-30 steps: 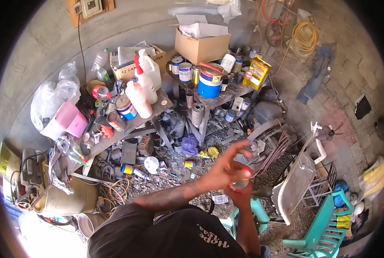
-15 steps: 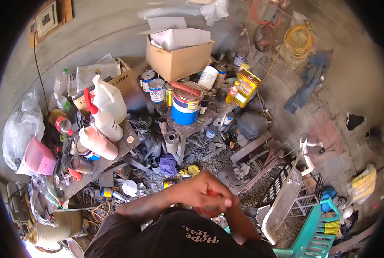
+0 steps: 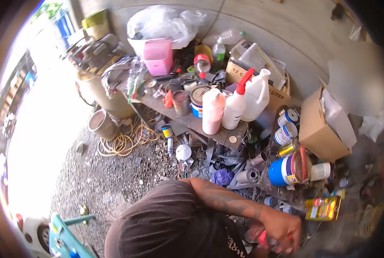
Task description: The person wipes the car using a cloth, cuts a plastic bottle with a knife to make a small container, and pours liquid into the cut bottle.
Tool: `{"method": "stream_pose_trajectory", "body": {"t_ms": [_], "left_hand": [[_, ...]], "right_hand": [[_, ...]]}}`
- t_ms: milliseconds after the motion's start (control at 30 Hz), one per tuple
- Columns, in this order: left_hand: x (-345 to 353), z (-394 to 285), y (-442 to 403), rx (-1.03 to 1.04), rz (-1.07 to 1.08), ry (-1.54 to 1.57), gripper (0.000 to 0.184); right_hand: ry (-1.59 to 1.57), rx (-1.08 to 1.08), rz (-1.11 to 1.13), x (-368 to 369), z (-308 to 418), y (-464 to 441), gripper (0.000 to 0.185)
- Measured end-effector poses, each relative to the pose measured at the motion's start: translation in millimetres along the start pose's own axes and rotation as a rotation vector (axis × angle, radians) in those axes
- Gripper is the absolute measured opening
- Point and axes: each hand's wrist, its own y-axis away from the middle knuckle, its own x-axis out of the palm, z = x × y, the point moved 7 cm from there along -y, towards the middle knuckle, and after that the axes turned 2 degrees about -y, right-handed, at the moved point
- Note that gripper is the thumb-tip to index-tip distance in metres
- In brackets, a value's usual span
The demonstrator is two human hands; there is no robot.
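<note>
My left hand (image 3: 282,231) reaches across at the lower right, its fingers curled over a small clear container with red parts (image 3: 262,237). My right hand (image 3: 262,251) is low beneath the container, mostly hidden by the left hand and blurred; it appears to hold the container's lower part. Above the left forearm, a blue paint can (image 3: 282,170) lies on its side in the tilted view, beside a yellow tin (image 3: 324,209).
A bench (image 3: 168,111) bears a pink bottle (image 3: 213,111), a red-topped spray bottle (image 3: 235,109), a white jug (image 3: 256,95) and a pink bin (image 3: 158,58). A cardboard box (image 3: 323,124) stands at the right. Coiled hose (image 3: 121,145) lies on gravel.
The view has swung left and tilted, bringing the bright opening into sight. My hands moved together around the container and now appear at the lower right.
</note>
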Motion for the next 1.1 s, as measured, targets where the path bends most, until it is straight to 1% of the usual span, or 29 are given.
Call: {"method": "stream_pose_trajectory", "body": {"t_ms": [33, 100, 133, 167, 233, 300, 333, 367, 400, 433, 467, 500, 533, 567, 633, 667, 700, 733, 767, 800, 833, 867, 900, 933, 967, 1000, 1033, 1067, 1100], "left_hand": [[-2, 2, -8, 0.004, -0.027, -0.021, 0.018], [25, 16, -24, -0.117, 0.391, 0.152, 0.036], [26, 15, -33, -0.015, 0.448, 0.08, 0.043], [18, 11, -40, 0.165, 0.415, -0.05, 0.023], [-13, 14, -42, -0.129, 0.131, -0.122, 0.056], [-41, 39, -28, 0.065, -0.19, -0.666, 0.075], [-47, 40, -14, 0.027, -0.239, -0.586, 0.08], [-52, 50, 7, -0.102, -0.27, -0.683, 0.084], [-57, 67, 30, -0.372, -0.27, -0.523, 0.083], [-62, 78, 58, -0.575, -0.296, -0.571, 0.079], [-67, 101, 102, -0.647, -0.387, -0.676, 0.077], [-66, 106, 135, -0.841, -0.492, -0.666, 0.08], [-65, 129, 187, -1.023, -0.551, -0.684, 0.08], [-57, 141, 227, -1.198, -0.623, -0.712, 0.078], [-32, 176, 317, -1.405, -0.66, -0.727, 0.078], [-18, 188, 351, -1.482, -0.644, -0.747, 0.08], [-2, 202, 385, -1.574, -0.673, -0.672, 0.08], [9, 212, 397, -1.586, -0.679, -0.645, 0.077], [23, 216, 414, -1.607, -0.71, -0.613, 0.074], [37, 226, 432, -1.624, -0.764, -0.601, 0.07], [52, 237, 450, -1.639, -0.836, -0.588, 0.067], [66, 246, 464, -1.665, -0.897, -0.568, 0.064], [81, 251, 480, -1.685, -0.947, -0.553, 0.062], [99, 258, 497, -1.681, -0.999, -0.546, 0.062], [114, 262, 508, -1.667, -1.041, -0.545, 0.061], [129, 263, 517, -1.72, -1.072, -0.481, 0.057], [147, 278, 538, -1.69, -1.115, -0.504, 0.055], [162, 278, 541, -1.7, -1.176, -0.345, 0.055], [175, 277, 543, -1.693, -1.225, -0.189, 0.055]], "right_hand": [[0.011, 0.017, 0.025, -19, 3, -11, 0.053], [0.034, 0.041, 0.06, -51, 10, -35, 0.052], [0.046, 0.052, 0.064, -66, 14, -46, 0.052], [0.058, 0.066, 0.058, -82, 17, -51, 0.052], [0.081, 0.113, 0.006, -114, 23, -39, 0.052], [0.107, 0.202, -0.149, -150, 28, 28, 0.051], [0.124, 0.265, -0.267, -168, 34, 82, 0.051], [0.326, 0.067, -0.379, -190, 51, 66, 0.051], [-0.029, 0.153, -0.636, -217, 39, 78, 0.05], [0.0, 0.129, -0.763, -246, 32, 80, 0.051], [0.056, 0.142, -0.912, -276, 12, 86, 0.045], [0.265, 0.091, -0.973, -306, -1, 90, 0.038], [0.253, 0.063, -1.008, -326, -14, 91, 0.034], [0.158, 0.14, -1.051, -340, -29, 90, 0.033], [0.179, 0.125, -1.127, -350, -35, 82, 0.029], [0.195, 0.088, -1.032, -365, -64, 74, 0.028], [0.286, 0.105, -1.014, -372, -75, 67, 0.032], [0.534, 0.153, -1.056, -364, -58, 58, 0.039], [0.567, 0.197, -0.982, -366, -70, 49, 0.044], [0.54, 0.256, -1.01, -378, -99, 42, 0.041], [0.509, 0.165, -1.042, -369, -89, 36, 0.043], [0.431, 0.099, -0.977, -372, -104, 27, 0.04], [0.593, 0.178, -1.035, -376, -107, 29, 0.048], [0.604, 0.0, -1.029, -376, -111, 27, 0.056], [0.727, -0.042, -1.088, -359, -90, 27, 0.058], [0.749, -0.186, -1.087, -353, -84, 26, 0.064], [0.797, -0.236, -1.134, -348, -80, 31, 0.071], [0.939, 0.01, -1.115, -366, -103, 39, 0.078], [1.156, 0.013, -1.223, -360, -97, 51, 0.08]]}}
